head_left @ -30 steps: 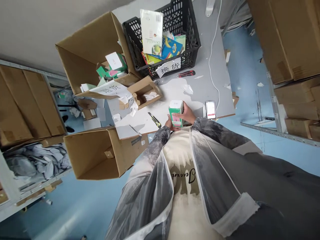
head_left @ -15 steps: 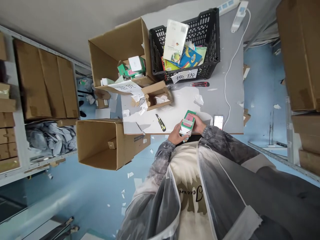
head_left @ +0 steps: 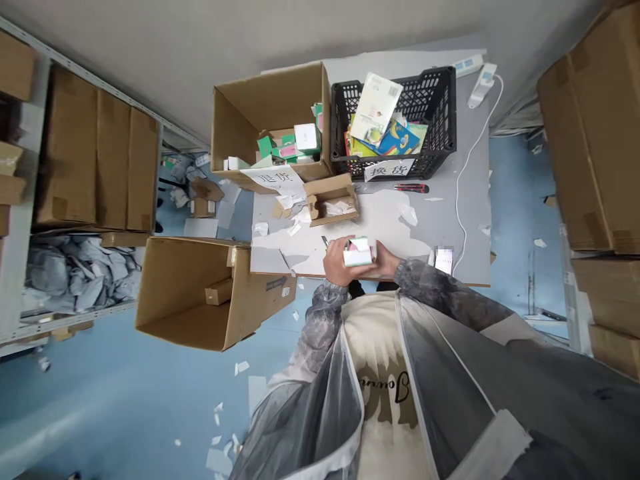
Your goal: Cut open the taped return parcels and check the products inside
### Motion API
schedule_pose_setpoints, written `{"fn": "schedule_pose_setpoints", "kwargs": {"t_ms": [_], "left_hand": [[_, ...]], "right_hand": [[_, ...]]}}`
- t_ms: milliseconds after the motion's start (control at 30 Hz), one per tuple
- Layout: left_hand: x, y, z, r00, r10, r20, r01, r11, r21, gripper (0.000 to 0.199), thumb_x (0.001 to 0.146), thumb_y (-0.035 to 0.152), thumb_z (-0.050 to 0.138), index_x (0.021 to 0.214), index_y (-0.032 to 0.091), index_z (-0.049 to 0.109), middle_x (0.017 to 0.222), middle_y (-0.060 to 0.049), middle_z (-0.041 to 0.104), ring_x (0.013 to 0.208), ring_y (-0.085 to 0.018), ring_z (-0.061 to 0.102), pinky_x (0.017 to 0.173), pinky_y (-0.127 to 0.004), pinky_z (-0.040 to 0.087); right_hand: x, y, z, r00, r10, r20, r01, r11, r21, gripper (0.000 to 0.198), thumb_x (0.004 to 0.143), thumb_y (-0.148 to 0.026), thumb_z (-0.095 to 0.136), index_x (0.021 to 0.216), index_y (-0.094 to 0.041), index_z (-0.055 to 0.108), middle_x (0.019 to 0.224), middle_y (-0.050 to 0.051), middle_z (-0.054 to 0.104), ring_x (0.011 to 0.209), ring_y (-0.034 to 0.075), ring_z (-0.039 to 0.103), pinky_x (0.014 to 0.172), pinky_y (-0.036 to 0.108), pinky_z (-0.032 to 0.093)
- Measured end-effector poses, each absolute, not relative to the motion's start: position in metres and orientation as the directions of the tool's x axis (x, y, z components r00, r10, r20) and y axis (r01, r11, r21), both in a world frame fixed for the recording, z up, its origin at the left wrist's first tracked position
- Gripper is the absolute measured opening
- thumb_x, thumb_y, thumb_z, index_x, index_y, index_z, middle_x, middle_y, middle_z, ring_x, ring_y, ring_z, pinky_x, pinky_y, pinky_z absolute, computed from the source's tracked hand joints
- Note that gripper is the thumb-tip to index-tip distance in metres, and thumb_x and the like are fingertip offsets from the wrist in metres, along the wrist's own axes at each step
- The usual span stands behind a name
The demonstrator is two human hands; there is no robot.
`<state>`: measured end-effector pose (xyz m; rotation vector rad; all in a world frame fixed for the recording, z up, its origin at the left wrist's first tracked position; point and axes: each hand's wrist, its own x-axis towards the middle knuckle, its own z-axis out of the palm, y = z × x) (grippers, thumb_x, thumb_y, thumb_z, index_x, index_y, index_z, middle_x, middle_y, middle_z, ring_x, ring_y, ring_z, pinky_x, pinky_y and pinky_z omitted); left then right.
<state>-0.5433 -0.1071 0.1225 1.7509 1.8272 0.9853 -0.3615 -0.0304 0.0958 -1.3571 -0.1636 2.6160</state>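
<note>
- A worker's left hand and right hand close around a small green-and-white box over the near edge of a table. Both sets of fingers curl partway, the left hand's along one side; the right fingertips are largely hidden.
- The small box shows its white end to the viewer; whether its flap is fully tucked cannot be told. Thin card likely dents, so light, even pressure from both sides suits it, with any turn made slowly and above the tabletop.
- A thin dark tool pokes out just beyond the left hand, mostly hidden; fingers are best kept clear of it.
- A lit phone lies near the right sleeve, worth keeping elbows away from.
- Farther off, a little open carton holds white paper, and a red-and-black cutter lies to its right.
- At the back, a large cardboard box of green-and-white packs stands beside a black crate of books.
</note>
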Motion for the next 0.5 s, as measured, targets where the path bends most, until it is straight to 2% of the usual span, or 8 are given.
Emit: {"fn": "schedule_pose_setpoints", "kwargs": {"t_ms": [67,133,200,267,400,500], "left_hand": [[-0.566,-0.083,0.125,-0.294,0.944,0.151,0.611,0.064,0.789,0.093,0.082,0.09,0.102,0.141,0.021,0.082,0.13,-0.02,0.084,0.127,-0.044,0.08,0.116,-0.057,0.065],[-0.591,-0.054,0.124,-0.425,0.902,0.071,0.503,0.17,0.847,0.082,0.085,0.088,0.101,0.13,0.022,0.084,0.125,-0.018,0.084,0.128,-0.043,0.08,0.118,-0.057,0.064],[-0.619,-0.023,0.121,-0.47,0.881,-0.053,0.363,0.248,0.898,0.068,0.096,0.085,0.092,0.117,0.021,0.086,0.117,-0.016,0.086,0.124,-0.042,0.081,0.119,-0.056,0.064],[-0.647,0.006,0.117,-0.453,0.881,-0.136,0.222,0.26,0.94,0.063,0.105,0.083,0.083,0.113,0.02,0.086,0.117,-0.016,0.087,0.124,-0.041,0.081,0.12,-0.055,0.064],[-0.697,0.05,0.11,-0.361,0.92,-0.151,0.072,0.189,0.979,0.055,0.103,0.069,0.089,0.129,0.021,0.088,0.139,-0.015,0.087,0.143,-0.041,0.076,0.134,-0.053,0.056],[-0.72,0.074,0.11,-0.351,0.917,-0.19,-0.096,0.167,0.981,0.06,0.101,0.057,0.096,0.149,0.023,0.085,0.154,-0.014,0.084,0.158,-0.038,0.069,0.14,-0.052,0.051]], "right_hand": [[-0.382,-0.026,0.101,-0.58,0.202,-0.789,-0.051,-0.976,-0.213,0.071,0.121,-0.086,0.048,0.133,-0.025,0.083,0.092,0.011,0.086,0.079,0.031,0.083,0.053,0.032,0.063],[-0.404,-0.019,0.108,-0.595,0.23,-0.77,-0.014,-0.961,-0.277,0.083,0.12,-0.094,0.039,0.139,-0.024,0.082,0.099,0.013,0.088,0.08,0.031,0.085,0.049,0.03,0.06],[-0.429,-0.008,0.115,-0.587,0.266,-0.765,-0.002,-0.945,-0.327,0.09,0.12,-0.097,0.033,0.141,-0.023,0.08,0.1,0.014,0.088,0.079,0.03,0.086,0.052,0.031,0.065],[-0.458,0.008,0.122,-0.566,0.301,-0.767,-0.005,-0.932,-0.362,0.094,0.118,-0.099,0.03,0.14,-0.022,0.079,0.096,0.014,0.087,0.075,0.028,0.085,0.058,0.033,0.07],[-0.518,0.052,0.13,-0.551,0.325,-0.769,-0.031,-0.929,-0.37,0.096,0.119,-0.098,0.024,0.133,-0.019,0.076,0.089,0.012,0.084,0.072,0.026,0.083,0.061,0.032,0.071],[-0.553,0.085,0.132,-0.542,0.351,-0.764,-0.091,-0.928,-0.362,0.092,0.121,-0.096,0.026,0.126,-0.018,0.075,0.084,0.011,0.082,0.069,0.024,0.08,0.057,0.029,0.067]]}}
